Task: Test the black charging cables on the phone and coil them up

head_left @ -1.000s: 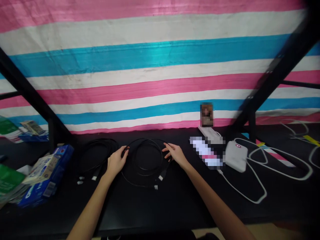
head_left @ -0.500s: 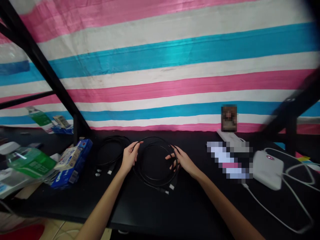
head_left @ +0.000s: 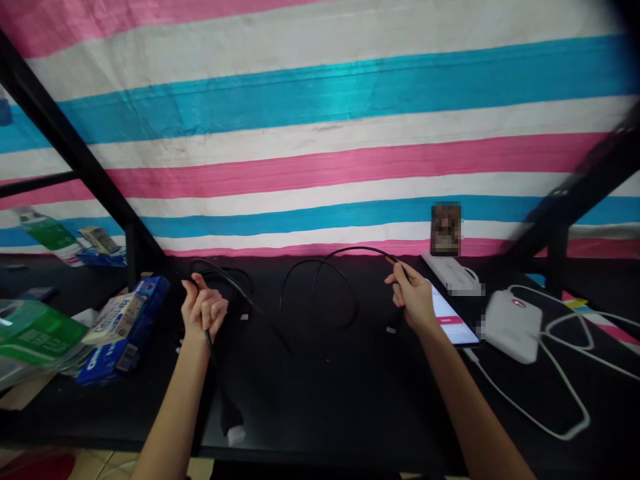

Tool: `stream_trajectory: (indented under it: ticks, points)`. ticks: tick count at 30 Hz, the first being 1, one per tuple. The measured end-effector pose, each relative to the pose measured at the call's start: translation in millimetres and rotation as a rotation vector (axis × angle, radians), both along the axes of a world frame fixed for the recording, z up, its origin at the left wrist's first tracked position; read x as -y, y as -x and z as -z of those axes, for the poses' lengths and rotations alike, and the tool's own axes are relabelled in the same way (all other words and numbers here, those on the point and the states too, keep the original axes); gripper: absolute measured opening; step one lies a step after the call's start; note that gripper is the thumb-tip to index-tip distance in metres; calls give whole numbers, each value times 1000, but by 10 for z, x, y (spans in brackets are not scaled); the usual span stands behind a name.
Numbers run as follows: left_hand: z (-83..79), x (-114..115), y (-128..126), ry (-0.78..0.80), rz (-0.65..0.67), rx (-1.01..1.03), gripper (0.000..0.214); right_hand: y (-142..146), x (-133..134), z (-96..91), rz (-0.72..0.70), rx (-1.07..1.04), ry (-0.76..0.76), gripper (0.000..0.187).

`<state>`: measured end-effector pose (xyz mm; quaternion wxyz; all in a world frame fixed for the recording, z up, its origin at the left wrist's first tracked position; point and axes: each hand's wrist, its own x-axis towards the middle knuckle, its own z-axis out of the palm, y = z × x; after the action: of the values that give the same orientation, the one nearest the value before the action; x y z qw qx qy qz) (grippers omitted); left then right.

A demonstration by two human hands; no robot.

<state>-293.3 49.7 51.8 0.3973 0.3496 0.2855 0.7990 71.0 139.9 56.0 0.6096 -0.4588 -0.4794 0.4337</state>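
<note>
A black cable (head_left: 357,249) is stretched between my hands above the dark table, with loose loops sagging in the middle. My left hand (head_left: 204,308) is closed on one end of it; a plug with a pale tip (head_left: 234,427) dangles below that wrist. Pinched round the other part of the cable is my right hand (head_left: 411,293), beside the phone. Another plug (head_left: 392,328) hangs just under its fingers. Behind my left hand lies a second coiled black cable (head_left: 244,279), partly hidden.
On the left are a blue box (head_left: 131,340), a cream packet (head_left: 116,319) and a green bottle (head_left: 43,333). To the right lie a lit phone (head_left: 453,319), a white power strip (head_left: 445,270) and a white device (head_left: 515,327) with white cords. A striped sheet (head_left: 320,160) hangs behind.
My hands have moved well apart, left hand leftward and right hand rightward. The neat coil between them has opened into loose loops, and one plug now hangs under my left hand.
</note>
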Motion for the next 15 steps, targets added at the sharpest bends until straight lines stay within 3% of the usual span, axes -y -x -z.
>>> stream_trajectory:
  ticks: [4,8,11,15]
  points:
    - [-24,37,32,-81,-41,32,34,-136,-45,-60,-52,-229,57,35]
    - [-82,37,59,-72,-38,10,32,-251,-55,-155,-152,-279,135,32]
    - [-117,-3,-59,52,99,66,33,-168,-18,-179,-260,-240,231,35]
    - [-64,-93,-452,321,352,9,30,117,55,-49,-439,-136,362,38]
